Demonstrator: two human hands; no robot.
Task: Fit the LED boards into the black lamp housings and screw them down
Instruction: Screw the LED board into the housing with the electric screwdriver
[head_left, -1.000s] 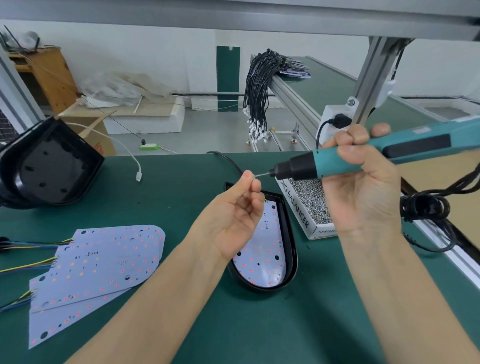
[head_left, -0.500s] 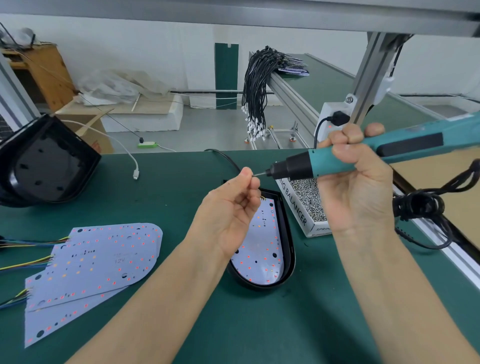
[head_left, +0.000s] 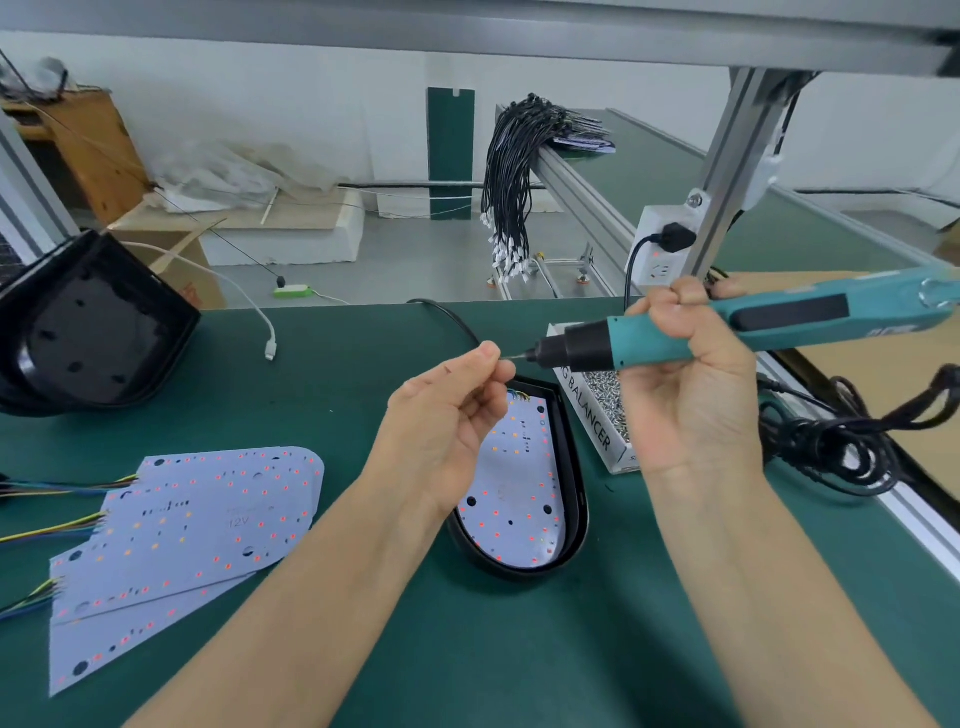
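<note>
Black lamp housing (head_left: 574, 470) mid-table on green mat (head_left: 332, 374), LED board (head_left: 514, 499) seated inside. Above it, left hand (head_left: 447, 436) pinching something tiny at tip of teal electric screwdriver (head_left: 727, 330), gripped by right hand (head_left: 691, 384). Screw box (head_left: 597, 415) right; spare boards (head_left: 197, 519) left.

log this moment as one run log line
step: loading screw on bit | left hand: pinches screw | right hand: grips screwdriver | LED board: seated in housing
</note>
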